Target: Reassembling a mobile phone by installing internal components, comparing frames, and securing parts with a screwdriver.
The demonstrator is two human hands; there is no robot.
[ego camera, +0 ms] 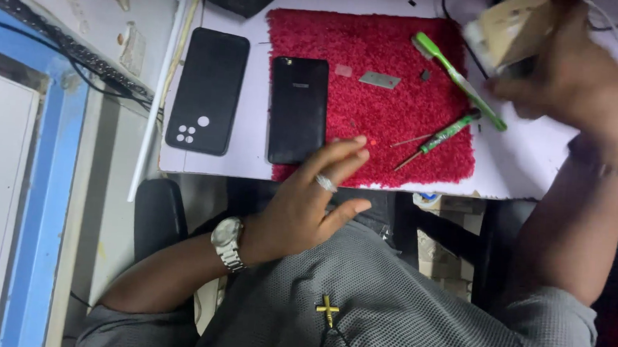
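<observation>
Phone (298,110) lies face down on a red mat (386,85) on the tabletop (524,165), left hand (307,202) spread open beside it, while the right hand (579,76) grips a tan box (507,25) lifted above a screwdriver (440,135).
</observation>
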